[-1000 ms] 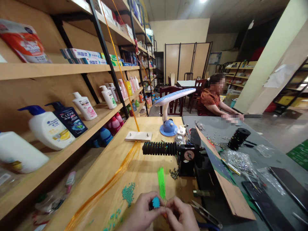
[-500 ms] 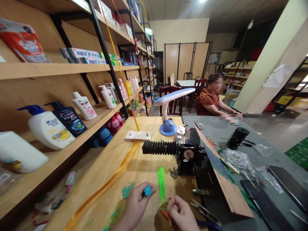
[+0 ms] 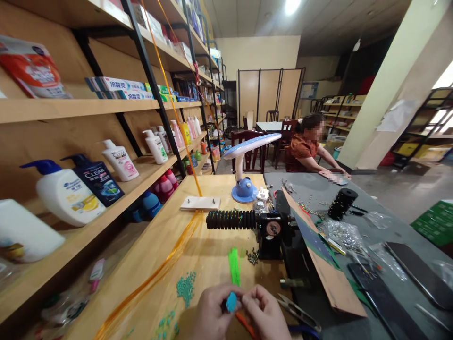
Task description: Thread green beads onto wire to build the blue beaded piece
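Note:
My left hand [image 3: 214, 311] is closed round a small bright-blue piece [image 3: 231, 302], whose blue end shows between thumb and fingers. Right beside it, the fingertips of my right hand [image 3: 264, 314] are pinched together; anything between them is too small to make out. Under the hands lies an orange strip-like thing [image 3: 245, 325], partly covered. Just beyond them is a bundle of neon-green strands [image 3: 234, 267]. Small teal pieces [image 3: 186, 288] are scattered to the left. Metal snips [image 3: 300, 312] rest at the right.
A black ribbed roller on a stand [image 3: 231, 220] projects over the table. Behind it stands a blue lamp [image 3: 244, 189]. Orange strands [image 3: 159, 264] run from a white plate [image 3: 200, 203]. A cardboard sheet [image 3: 325, 264] leans at right; a person [image 3: 304, 151] sits beyond.
My left hand has moved right with the blue piece, and my right hand has come up beside it. The two hands now meet, and the view has shifted slightly.

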`<control>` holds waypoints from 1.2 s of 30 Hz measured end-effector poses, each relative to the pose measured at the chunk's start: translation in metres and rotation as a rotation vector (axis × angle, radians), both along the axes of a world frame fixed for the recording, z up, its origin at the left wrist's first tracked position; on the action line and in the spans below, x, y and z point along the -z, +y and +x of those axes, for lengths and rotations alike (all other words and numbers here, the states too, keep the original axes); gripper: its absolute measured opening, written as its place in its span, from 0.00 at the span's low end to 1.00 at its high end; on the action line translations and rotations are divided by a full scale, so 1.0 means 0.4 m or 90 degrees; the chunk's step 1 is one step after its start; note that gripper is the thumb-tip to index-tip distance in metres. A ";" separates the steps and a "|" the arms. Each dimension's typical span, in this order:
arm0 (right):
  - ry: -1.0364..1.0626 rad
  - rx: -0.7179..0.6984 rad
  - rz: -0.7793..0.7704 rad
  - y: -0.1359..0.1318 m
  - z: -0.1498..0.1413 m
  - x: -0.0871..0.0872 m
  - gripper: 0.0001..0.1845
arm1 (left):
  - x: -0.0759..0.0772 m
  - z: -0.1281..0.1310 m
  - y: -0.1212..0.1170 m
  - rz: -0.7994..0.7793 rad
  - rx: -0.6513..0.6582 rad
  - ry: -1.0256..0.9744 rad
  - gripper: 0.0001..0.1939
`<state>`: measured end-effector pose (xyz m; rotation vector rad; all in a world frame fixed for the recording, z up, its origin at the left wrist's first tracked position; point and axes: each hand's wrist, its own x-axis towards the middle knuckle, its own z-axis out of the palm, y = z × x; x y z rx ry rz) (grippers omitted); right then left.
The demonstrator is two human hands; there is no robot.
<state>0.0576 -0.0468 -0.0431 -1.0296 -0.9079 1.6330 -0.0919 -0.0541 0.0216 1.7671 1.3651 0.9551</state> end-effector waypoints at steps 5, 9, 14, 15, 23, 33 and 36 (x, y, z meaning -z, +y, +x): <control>0.025 -0.032 -0.012 -0.001 -0.009 0.026 0.36 | 0.021 -0.014 0.015 -0.132 -0.087 -0.207 0.11; 0.001 -0.088 -0.029 -0.003 -0.024 0.059 0.39 | 0.023 -0.023 0.013 -0.148 -0.082 -0.233 0.11; -0.074 -0.024 0.014 -0.002 -0.024 0.050 0.37 | 0.006 -0.022 0.008 -0.179 -0.092 -0.245 0.11; -0.082 -0.021 0.024 -0.003 -0.022 0.044 0.37 | 0.004 -0.021 0.009 -0.178 -0.091 -0.250 0.11; -0.097 -0.024 0.055 -0.003 -0.023 0.000 0.36 | -0.012 -0.029 0.008 -0.169 -0.083 -0.267 0.12; -0.279 -0.044 0.249 -0.009 0.033 -0.020 0.24 | 0.010 -0.025 -0.004 -0.160 -0.016 -0.189 0.10; -0.376 -0.065 0.287 -0.015 0.049 -0.030 0.18 | -0.001 -0.022 -0.007 -0.160 -0.002 -0.167 0.11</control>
